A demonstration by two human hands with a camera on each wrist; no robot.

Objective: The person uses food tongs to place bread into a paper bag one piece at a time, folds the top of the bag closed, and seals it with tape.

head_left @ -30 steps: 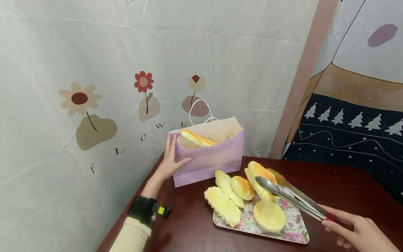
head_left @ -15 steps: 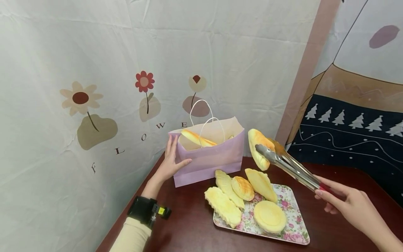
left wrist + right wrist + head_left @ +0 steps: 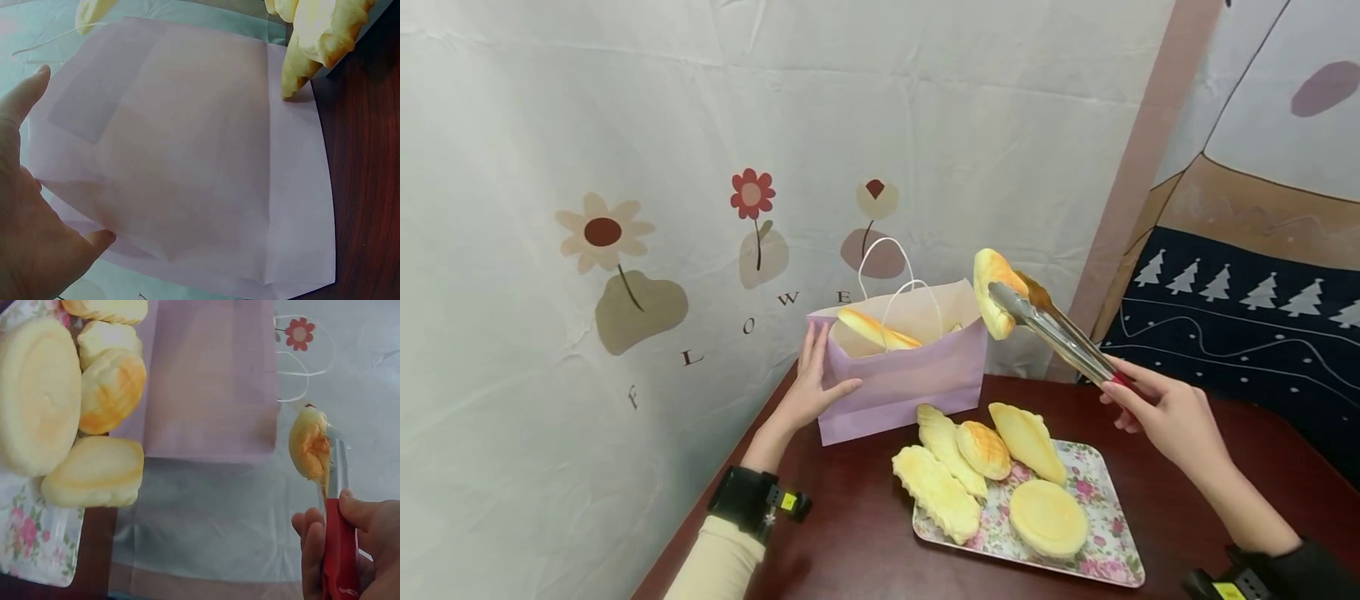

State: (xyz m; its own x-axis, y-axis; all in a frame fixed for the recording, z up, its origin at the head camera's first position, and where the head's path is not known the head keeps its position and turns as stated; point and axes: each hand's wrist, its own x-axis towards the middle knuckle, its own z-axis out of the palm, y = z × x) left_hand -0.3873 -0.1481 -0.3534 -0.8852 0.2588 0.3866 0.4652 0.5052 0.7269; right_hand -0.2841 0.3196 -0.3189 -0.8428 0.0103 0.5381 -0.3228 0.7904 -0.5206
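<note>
My right hand (image 3: 1165,412) grips metal tongs (image 3: 1063,335) by their red handle. Pinched in the tips of the tongs is a golden-topped bread roll (image 3: 988,279), raised at the right end of a lilac paper bag (image 3: 917,379). The bag stands upright with white handles, and a long bread stick (image 3: 876,329) shows inside its mouth. At the bag's left end my left hand (image 3: 808,396) rests with straight fingers on the side and the thumb against the front. In the right wrist view the tongs (image 3: 337,469) hold the roll (image 3: 309,444) beside the bag's top edge.
A floral tray (image 3: 1108,546) lies in front of the bag. It bears a round flat bread (image 3: 1048,518), a pale pointed bread (image 3: 1030,440), a browned bun (image 3: 983,450) and two longer pastries at its left. A fabric backdrop (image 3: 1015,125) hangs close behind the bag.
The tongs have lifted the bread roll off the tray and carried it up and left to the bag's right end. The left hand has stayed on the bag.
</note>
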